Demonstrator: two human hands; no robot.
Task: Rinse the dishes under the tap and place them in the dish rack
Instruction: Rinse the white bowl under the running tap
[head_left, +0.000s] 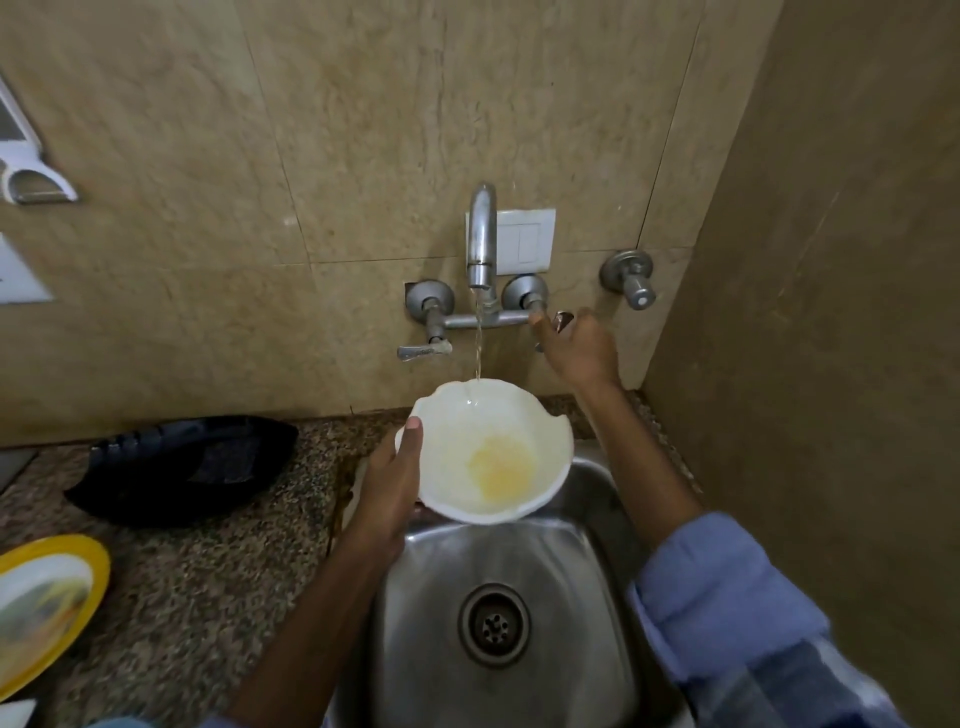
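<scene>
A white scalloped bowl (488, 449) with a yellowish puddle inside hangs over the steel sink (519, 582). My left hand (395, 480) grips its left rim, thumb over the edge. A thin stream of water falls from the wall tap (480, 239) onto the bowl's far inner wall. My right hand (576, 351) is up at the tap's right handle (561, 319), fingers closed around it. The left handle (418, 352) is untouched.
A dark blue dish rack or tray (182, 467) lies on the speckled granite counter (208, 597) left of the sink. A yellow-rimmed plate (47, 603) sits at the counter's front left. A second wall valve (631, 278) projects at the right, near the side wall.
</scene>
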